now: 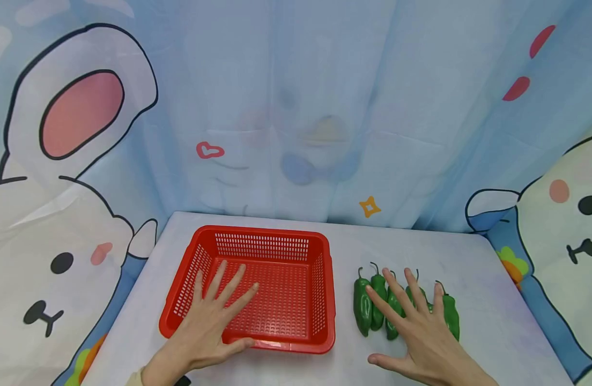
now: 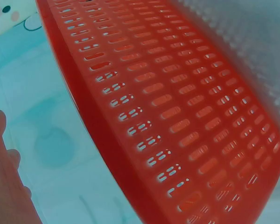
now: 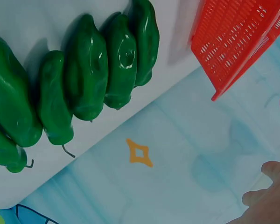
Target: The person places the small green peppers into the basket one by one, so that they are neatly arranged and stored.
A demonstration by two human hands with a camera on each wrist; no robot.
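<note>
In the head view my left hand (image 1: 206,321) is held with fingers spread over the near left part of a red plastic basket (image 1: 327,300). Nothing is in its grasp. The basket has slotted walls, and no contents show inside. To its right, several green peppers (image 1: 362,308) with thin curved stems lie side by side in a row. Fingers apart, my right hand (image 1: 419,335) hovers over them and hides part of the row. The right wrist view shows the peppers (image 3: 86,70) more fully, with that hand's fingertips (image 3: 273,170) at the lower right corner.
A white table (image 1: 344,246) carries the basket and peppers. Behind and beside it hangs a light blue curtain (image 1: 325,80) with cartoon animals, close along the back edge. A small dark object (image 1: 183,381) shows beside the left wrist at the bottom edge.
</note>
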